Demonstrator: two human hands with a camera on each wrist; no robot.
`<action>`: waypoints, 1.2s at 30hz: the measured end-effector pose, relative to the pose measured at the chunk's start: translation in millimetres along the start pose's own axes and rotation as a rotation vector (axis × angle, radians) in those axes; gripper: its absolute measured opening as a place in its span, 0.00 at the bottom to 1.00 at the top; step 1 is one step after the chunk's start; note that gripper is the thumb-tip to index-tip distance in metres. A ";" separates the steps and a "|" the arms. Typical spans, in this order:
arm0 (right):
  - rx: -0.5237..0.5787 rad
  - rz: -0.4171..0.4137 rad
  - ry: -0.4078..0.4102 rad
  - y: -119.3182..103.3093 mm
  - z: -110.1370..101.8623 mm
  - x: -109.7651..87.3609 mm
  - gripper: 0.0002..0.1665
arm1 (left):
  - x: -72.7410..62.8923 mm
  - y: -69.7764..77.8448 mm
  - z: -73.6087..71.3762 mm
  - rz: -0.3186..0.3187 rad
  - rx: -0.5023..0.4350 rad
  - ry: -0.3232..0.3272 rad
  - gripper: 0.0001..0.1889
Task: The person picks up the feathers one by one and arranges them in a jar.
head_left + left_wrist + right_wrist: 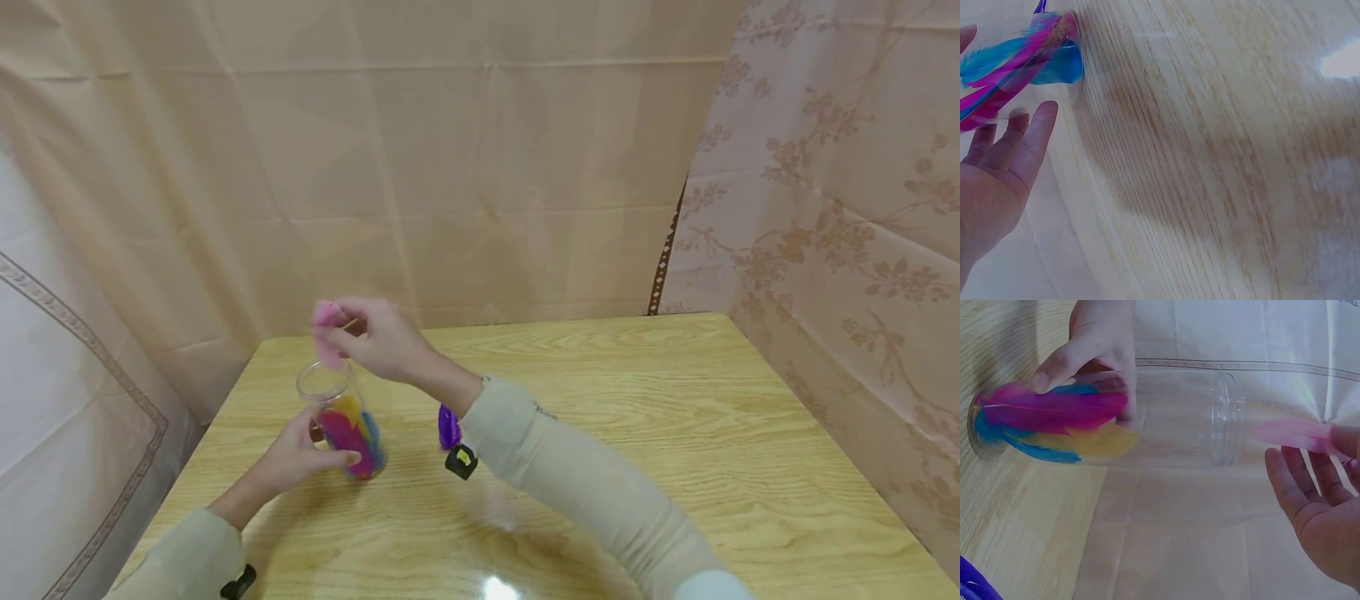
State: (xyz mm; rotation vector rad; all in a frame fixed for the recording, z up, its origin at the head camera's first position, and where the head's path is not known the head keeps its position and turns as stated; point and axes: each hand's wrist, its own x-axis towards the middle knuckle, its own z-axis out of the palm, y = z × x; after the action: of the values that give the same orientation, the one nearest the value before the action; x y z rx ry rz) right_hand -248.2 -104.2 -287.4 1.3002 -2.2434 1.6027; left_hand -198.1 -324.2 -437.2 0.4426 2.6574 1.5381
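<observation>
My left hand (296,454) grips the side of a clear jar (1175,419) that stands upright on the table. Inside its lower part are several feathers: magenta (1060,411), yellow (1100,440) and blue (1063,62). Above the jar's uncovered mouth, my right hand (382,337) pinches a pink feather (1294,432) between thumb and fingers. The feather's free end points down at the opening. On the table right of the jar lies a purple feather-like piece (448,427), partly hidden behind the right sleeve.
The wood-grain table (637,400) has a beige curtain (450,167) behind it and a flowered cloth (840,208) on the right. A faint see-through item (495,508) lies under the right forearm; its kind is unclear. Small black devices (461,461) sit at both cuffs.
</observation>
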 end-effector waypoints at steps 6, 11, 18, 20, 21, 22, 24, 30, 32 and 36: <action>-0.007 0.041 -0.058 1.2 4.6 3.4 0.10 | -0.5 1.1 -0.7 -0.011 -0.015 -0.008 0.45; -0.008 0.082 -0.079 1.6 7.5 4.5 0.09 | -0.8 1.3 -1.0 -0.014 -0.004 0.000 0.46; -0.025 0.070 -0.104 6.1 11.2 2.4 0.07 | -1.2 0.8 -0.3 0.006 0.012 0.009 0.45; -0.041 0.069 -0.107 7.5 12.0 1.9 0.08 | -1.2 0.7 -0.2 0.008 0.013 0.012 0.45; -0.046 0.069 -0.107 8.1 12.3 1.6 0.08 | -1.2 0.7 -0.1 0.009 0.011 0.013 0.45; -0.044 0.069 -0.108 8.2 12.3 1.3 0.08 | -1.1 0.7 -0.1 0.009 0.012 0.014 0.46; -0.052 0.072 -0.111 8.4 12.4 1.0 0.07 | -0.9 0.7 -0.1 0.011 0.015 0.015 0.46; -0.052 0.064 -0.123 7.9 12.3 0.6 0.08 | -0.3 -0.3 0.4 0.032 0.021 0.017 0.45; -0.057 0.069 -0.124 7.7 12.1 0.4 0.07 | -0.1 -0.7 0.5 0.040 0.025 0.019 0.45; -0.071 0.066 -0.126 7.0 11.9 0.3 0.06 | 0.1 -1.4 0.6 0.045 0.039 0.025 0.45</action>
State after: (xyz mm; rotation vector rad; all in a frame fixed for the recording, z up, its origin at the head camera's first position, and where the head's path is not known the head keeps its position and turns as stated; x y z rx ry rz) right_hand -248.6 -113.4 -297.7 1.3592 -2.4172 1.4855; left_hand -198.4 -324.3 -438.7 0.4921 2.7187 1.5158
